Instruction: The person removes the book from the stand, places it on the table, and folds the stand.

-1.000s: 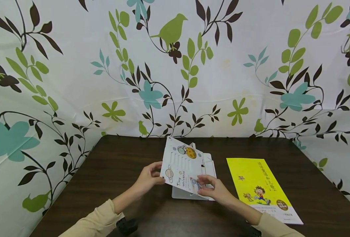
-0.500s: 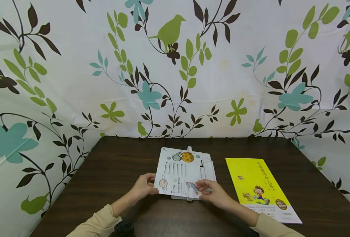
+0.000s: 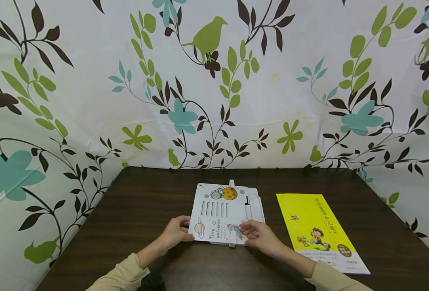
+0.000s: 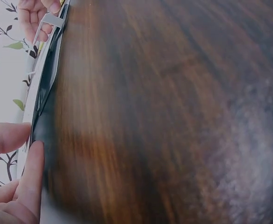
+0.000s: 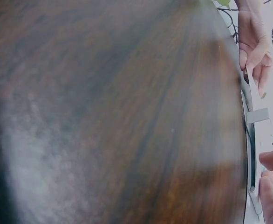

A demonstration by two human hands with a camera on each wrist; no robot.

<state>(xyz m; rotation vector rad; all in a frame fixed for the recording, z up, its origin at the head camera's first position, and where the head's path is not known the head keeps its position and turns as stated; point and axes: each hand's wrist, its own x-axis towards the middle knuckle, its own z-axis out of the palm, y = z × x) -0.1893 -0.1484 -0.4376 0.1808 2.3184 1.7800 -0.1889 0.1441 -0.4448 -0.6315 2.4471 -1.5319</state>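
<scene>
Now lower, the “Tiny universe” board (image 3: 214, 216) is pinched by the left hand (image 3: 175, 234); right hand (image 3: 263, 238), grip unclear; right of it lies a Chinese-titled yellow book (image 3: 318, 226).

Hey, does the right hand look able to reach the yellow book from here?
Probably yes. The yellow book lies on the table just beyond the right hand, with nothing standing between; the hand would likely only need to leave the right side of the white board.
</scene>
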